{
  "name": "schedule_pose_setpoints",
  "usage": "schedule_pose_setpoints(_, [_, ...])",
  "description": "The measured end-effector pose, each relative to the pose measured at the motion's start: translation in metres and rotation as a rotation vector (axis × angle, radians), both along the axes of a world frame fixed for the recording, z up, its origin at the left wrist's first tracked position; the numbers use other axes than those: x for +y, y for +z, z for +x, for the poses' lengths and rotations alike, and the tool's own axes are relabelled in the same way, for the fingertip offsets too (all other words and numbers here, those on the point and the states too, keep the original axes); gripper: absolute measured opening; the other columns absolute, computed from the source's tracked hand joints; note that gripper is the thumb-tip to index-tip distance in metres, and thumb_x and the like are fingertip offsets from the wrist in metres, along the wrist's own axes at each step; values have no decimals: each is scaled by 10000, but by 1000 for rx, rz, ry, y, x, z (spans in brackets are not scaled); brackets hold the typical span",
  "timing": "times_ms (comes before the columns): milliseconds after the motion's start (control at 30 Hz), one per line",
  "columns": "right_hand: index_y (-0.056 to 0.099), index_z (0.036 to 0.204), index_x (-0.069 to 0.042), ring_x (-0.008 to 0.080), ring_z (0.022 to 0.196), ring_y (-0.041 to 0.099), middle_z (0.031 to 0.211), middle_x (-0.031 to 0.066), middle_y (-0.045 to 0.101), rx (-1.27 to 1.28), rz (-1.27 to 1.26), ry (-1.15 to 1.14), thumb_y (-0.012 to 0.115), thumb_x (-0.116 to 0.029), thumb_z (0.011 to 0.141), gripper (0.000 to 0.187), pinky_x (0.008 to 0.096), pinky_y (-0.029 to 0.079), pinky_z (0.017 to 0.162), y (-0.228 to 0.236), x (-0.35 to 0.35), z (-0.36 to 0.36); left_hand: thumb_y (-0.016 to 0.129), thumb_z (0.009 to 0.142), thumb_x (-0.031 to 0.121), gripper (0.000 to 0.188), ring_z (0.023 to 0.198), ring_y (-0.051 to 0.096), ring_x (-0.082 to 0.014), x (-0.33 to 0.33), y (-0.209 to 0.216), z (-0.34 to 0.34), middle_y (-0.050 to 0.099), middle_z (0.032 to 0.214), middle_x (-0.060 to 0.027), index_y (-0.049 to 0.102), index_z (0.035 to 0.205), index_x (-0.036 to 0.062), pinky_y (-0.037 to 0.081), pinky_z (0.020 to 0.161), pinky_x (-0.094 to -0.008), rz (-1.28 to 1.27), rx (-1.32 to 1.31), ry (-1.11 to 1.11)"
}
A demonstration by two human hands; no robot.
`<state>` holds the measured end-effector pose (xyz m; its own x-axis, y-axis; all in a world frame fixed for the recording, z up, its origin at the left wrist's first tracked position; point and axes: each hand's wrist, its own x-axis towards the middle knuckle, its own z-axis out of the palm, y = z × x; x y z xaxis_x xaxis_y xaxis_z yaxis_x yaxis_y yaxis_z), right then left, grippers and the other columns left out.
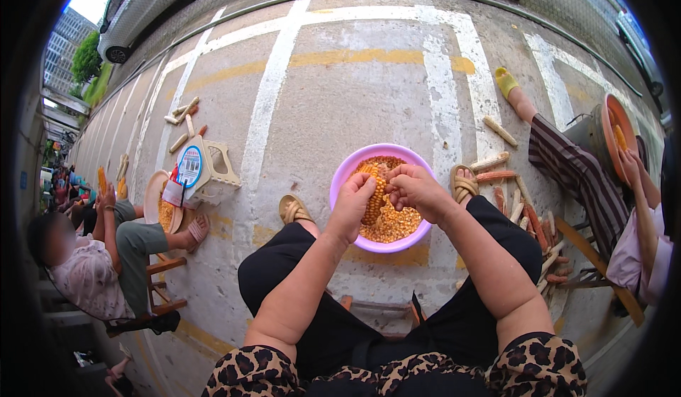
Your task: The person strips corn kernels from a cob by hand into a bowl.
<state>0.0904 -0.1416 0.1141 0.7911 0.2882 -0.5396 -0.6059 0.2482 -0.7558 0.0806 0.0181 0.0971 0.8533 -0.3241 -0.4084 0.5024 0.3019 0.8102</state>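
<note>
Between my feet stands a pink-purple plastic basin [383, 249], holding loose yellow corn kernels [397, 225]. My left hand [350, 204] is closed around an ear of corn [374, 204], held above the kernels. Part of the ear's side is covered with kernels; its lower end points down into the basin. Just right of the ear, my right hand [420, 193] has its fingers curled and pinched together close to it. Whatever lies between those fingertips is hidden.
Bare and reddish cobs [539, 230] lie scattered on the concrete to my right. At left, a seated person [85, 255] works beside a beige stool [213, 174] and a shallow pan [154, 195]. Another person at right holds corn over an orange basin [611, 135]. A wire fence runs along the far side.
</note>
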Motion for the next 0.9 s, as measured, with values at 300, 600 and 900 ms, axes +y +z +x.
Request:
schedule_pose_setpoints(300, [461, 772, -90, 40, 464, 421, 585, -22, 463, -198, -222, 65, 673, -228, 809, 256, 173, 294, 387, -2, 5, -4, 418, 942, 174, 224, 878, 592, -138, -2, 4, -4, 579, 995, -68, 500, 1078, 16, 497, 763, -278, -190, 107, 25])
schedule_pose_setpoints(600, [467, 821, -66, 53, 492, 465, 600, -2, 506, -206, -84, 134, 627, -173, 832, 193, 177, 346, 419, -2, -5, -2, 419, 942, 175, 198, 861, 592, -125, -3, 11, -3, 586, 974, -60, 508, 1048, 33, 499, 749, -266, -266, 177, 48])
schedule_pose_setpoints(900, [488, 882, -44, 77, 565, 537, 694, 17, 537, -16, 7, 8, 617, -211, 840, 215, 184, 442, 495, -5, 5, -6, 399, 951, 206, 259, 895, 595, -157, 1, -10, -3, 583, 1009, -81, 487, 1109, 22, 496, 784, -294, -212, 142, 111])
